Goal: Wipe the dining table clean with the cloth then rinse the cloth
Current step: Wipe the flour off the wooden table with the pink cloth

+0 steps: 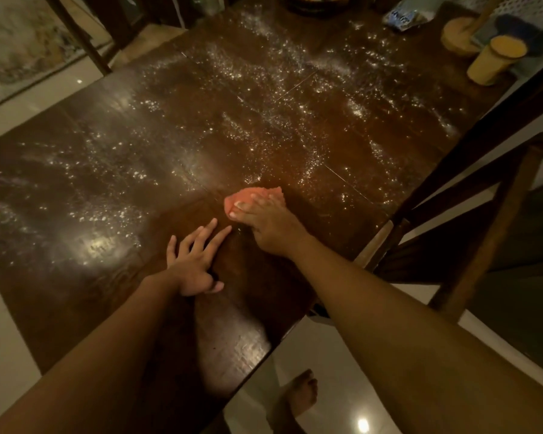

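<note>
A dark wooden dining table (91, 126) fills the frame, dusted with white powder (264, 89) across its middle and upper parts. Just right of centre, the right hand (264, 227) presses a bunched pink cloth (251, 197) flat on the wood, fingers spread over it. The left hand (195, 261) rests open on the table just beside it, lower left, holding nothing. Most powder lies above and left of the cloth, away from the person, so wiping likely heads that way.

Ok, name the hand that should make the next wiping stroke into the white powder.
Right. The right hand presses the pink cloth on the table, at the near edge of the powder. The left hand lies beside it with fingers spread, holding nothing.
</note>
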